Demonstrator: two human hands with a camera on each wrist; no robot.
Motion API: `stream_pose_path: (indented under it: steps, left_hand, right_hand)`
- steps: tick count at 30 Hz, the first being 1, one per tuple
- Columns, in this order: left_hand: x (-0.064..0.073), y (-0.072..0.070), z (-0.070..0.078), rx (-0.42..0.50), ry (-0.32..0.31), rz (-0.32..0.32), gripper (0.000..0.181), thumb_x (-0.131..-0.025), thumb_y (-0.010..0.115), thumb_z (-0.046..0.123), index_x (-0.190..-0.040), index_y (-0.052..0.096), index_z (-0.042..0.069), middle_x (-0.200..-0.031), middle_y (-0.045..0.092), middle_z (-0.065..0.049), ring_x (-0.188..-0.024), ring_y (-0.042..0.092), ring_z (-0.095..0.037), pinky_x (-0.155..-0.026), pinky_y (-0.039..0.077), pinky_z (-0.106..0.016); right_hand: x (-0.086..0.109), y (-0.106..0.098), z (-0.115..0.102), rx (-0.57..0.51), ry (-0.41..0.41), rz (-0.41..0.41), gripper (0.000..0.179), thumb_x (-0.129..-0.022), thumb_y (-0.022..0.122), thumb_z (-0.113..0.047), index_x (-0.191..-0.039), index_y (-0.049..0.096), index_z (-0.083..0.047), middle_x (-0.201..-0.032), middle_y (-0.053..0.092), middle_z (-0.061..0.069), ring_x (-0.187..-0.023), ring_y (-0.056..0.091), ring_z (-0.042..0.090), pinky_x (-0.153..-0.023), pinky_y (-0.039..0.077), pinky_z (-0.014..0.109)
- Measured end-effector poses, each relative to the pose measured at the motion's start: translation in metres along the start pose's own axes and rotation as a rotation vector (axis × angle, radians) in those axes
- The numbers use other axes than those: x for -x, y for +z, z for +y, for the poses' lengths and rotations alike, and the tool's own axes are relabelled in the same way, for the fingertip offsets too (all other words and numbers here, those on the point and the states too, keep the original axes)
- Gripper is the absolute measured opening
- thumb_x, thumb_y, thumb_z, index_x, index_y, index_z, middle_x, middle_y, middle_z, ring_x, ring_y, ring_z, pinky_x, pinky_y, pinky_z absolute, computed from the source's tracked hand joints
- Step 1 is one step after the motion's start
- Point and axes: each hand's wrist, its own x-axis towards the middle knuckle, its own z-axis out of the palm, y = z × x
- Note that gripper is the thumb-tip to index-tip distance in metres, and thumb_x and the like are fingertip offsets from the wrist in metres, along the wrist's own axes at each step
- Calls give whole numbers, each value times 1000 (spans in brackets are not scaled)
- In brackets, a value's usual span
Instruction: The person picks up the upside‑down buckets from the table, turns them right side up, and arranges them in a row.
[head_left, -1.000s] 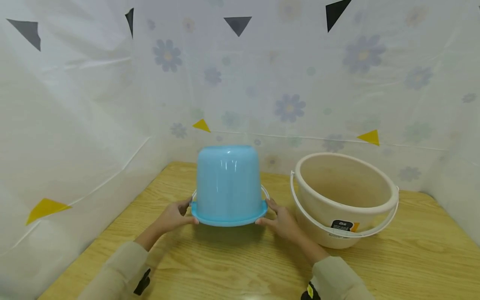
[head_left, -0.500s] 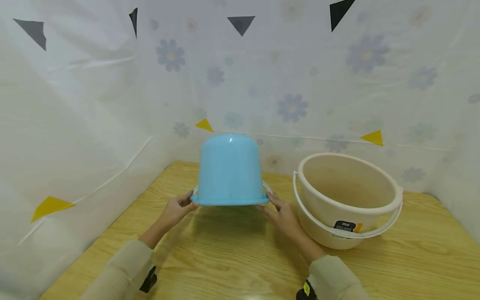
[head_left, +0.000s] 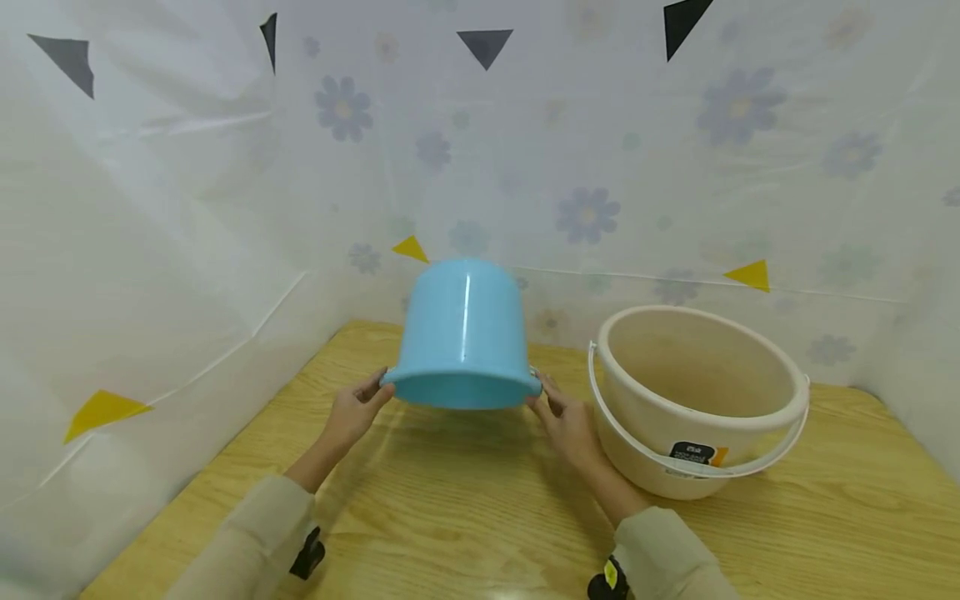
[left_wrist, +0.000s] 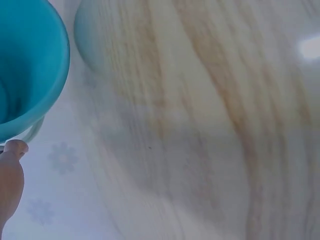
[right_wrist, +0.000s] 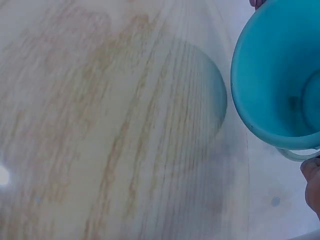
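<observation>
A glossy light-blue bucket is held upside down above the table, its rim tipped toward me so that part of the inside shows. My left hand pinches the rim at its left side, thumb in front and fingers behind. At the right side of the rim, my right hand grips it in the same way. Both wrist views look into the bucket's hollow, with the left thumb and the right thumb close by the rim. The bucket's pale handle hangs behind, mostly hidden in the head view.
A larger beige bucket stands upright on the wood-grain table, close to my right hand. Its white handle hangs down in front. Flower-patterned sheeting encloses the table at the back and sides.
The upside-down blue bucket has risen off the table, and its rim has tilted up toward me, showing the inside. Both hands have moved slightly up with it. The beige bucket has stayed put.
</observation>
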Motion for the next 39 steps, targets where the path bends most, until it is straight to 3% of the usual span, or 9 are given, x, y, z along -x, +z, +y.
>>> stream_pose_path:
  steps: [10,22,29,34,39]
  left_hand:
    - [-6,-2,7,88,56,71,51,-97,49,25,-141,36,2,-139,45,-21,-126,46,-35,-104,39,-45]
    - [-13,-10,17,145,83,82,54,-98,47,27,-142,31,1,-146,36,-14,-135,36,-29,-106,36,-37]
    - [-15,-14,28,152,135,88,55,-97,51,25,-142,30,3,-147,34,-11,-136,34,-24,-105,35,-26]
    - [-16,-16,35,189,215,93,55,-93,56,13,-141,31,1,-145,35,-12,-131,39,-27,-94,42,-11]
    - [-12,-17,41,242,186,54,66,-87,63,5,-143,28,1,-149,28,-12,-132,36,-29,-90,43,-9]
  right_hand:
    - [-5,-1,-12,-59,55,-31,60,-88,63,-29,-138,40,-4,-144,33,14,-132,36,27,-103,38,35]
    - [-15,-6,-27,-201,-92,-97,70,-86,65,-10,-139,25,11,-149,17,22,-139,19,34,-106,29,38]
    - [-19,-13,-36,-85,-121,-135,88,-78,74,-13,-144,19,6,-152,13,19,-141,15,35,-110,26,43]
    - [-22,-19,-41,-37,-124,-152,96,-75,77,-18,-146,14,1,-153,10,17,-141,14,33,-110,27,45]
    - [-22,-25,-46,-36,-94,-178,102,-73,78,-23,-148,11,-3,-154,5,15,-142,12,32,-111,24,42]
